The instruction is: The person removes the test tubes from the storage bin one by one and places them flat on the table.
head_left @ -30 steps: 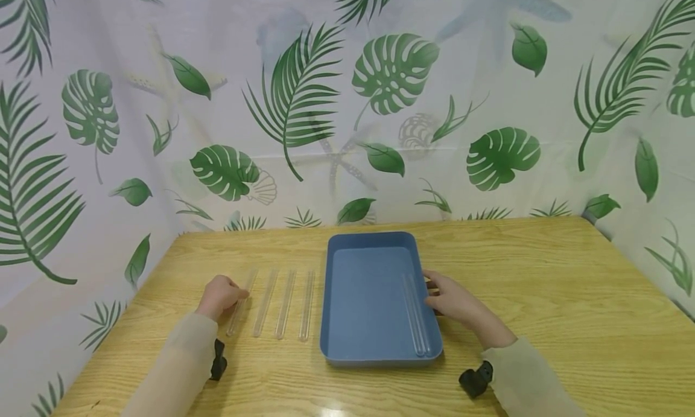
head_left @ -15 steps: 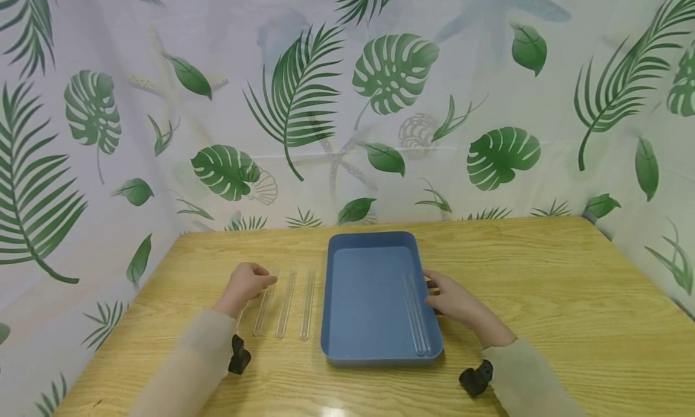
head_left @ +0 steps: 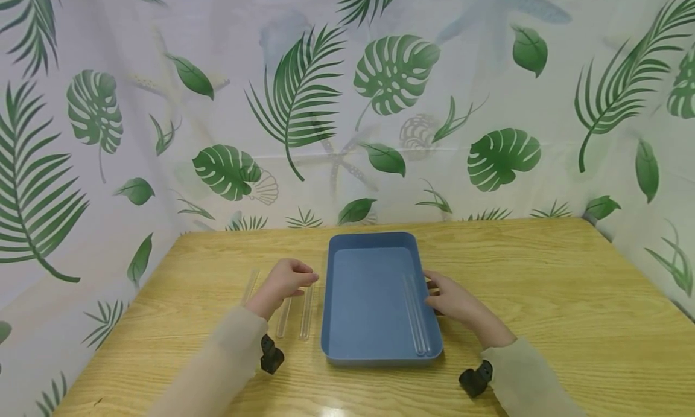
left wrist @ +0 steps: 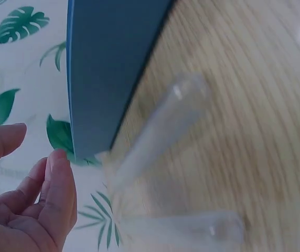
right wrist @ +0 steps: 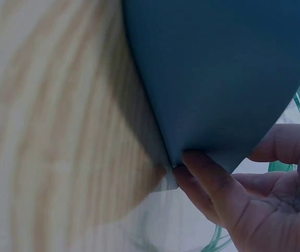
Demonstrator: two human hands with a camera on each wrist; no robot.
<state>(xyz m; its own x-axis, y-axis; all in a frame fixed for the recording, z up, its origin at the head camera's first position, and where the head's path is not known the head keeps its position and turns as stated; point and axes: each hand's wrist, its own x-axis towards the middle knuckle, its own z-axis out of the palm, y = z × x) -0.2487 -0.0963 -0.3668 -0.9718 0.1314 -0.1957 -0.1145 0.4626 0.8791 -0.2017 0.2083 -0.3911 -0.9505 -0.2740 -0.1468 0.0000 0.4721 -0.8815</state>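
In the head view my left hand (head_left: 285, 284) hovers over a row of clear test tubes, close to the rightmost tube (head_left: 306, 314). The left wrist view shows a gap between the thumb and fingers of that hand (left wrist: 32, 199), which hold nothing. Another tube (head_left: 284, 319) lies partly under the hand, and the leftmost tube (head_left: 251, 284) shows beyond the wrist. A blue rectangular tray (head_left: 361, 362) stands right of the row. Two test tubes (head_left: 417, 320) lie along its right side. My right hand (head_left: 450, 296) grips the tray's right wall, fingers against the outside (right wrist: 213, 178).
The tray stands flat on a wood-grain table (head_left: 543, 284). Behind the table hangs a white cloth (head_left: 347, 121) printed with green leaves. A small black camera (head_left: 271, 355) is strapped to the left wrist, another black camera (head_left: 476, 379) to the right.
My left hand has moved right along the row, from the leftmost tube to near the rightmost one. The tubes stay on the table. The right hand and tray have not moved.
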